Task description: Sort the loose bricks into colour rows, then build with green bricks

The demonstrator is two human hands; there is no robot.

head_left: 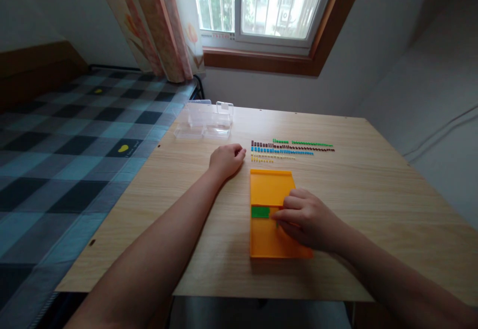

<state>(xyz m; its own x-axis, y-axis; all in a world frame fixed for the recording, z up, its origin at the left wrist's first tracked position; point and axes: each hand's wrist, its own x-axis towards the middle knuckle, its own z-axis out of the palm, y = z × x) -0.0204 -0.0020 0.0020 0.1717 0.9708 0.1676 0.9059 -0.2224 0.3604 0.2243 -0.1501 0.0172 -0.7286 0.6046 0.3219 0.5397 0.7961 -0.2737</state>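
Where the right hand (pixel 304 217) reaches over the right side of the shallow orange plastic tray (pixel 272 188), its thumb and forefinger come close together beside a flat green strip (pixel 260 212); whether they pinch a small piece cannot be told. The tray lies toward the near edge of the pale wood-grain tabletop (pixel 373 179), with the strip against its left wall, just below the raised crossbar. The left hand (pixel 227 161) rests beyond the tray's far left corner, fingers loosely curled; whether it holds anything is hidden.

Working such tiny parts well likely calls for a light fingertip pinch, kept low to the tray floor, with each piece squared against the crossbar so the strip is not nudged askew. The left hand could steady the tray's left wall.

Care seems due beyond the tray's far edge, where rows of tiny green (pixel 312 143), dark brown (pixel 293 147), blue (pixel 282 151) and yellow pieces (pixel 262 161) could scatter if a wrist brushed them.
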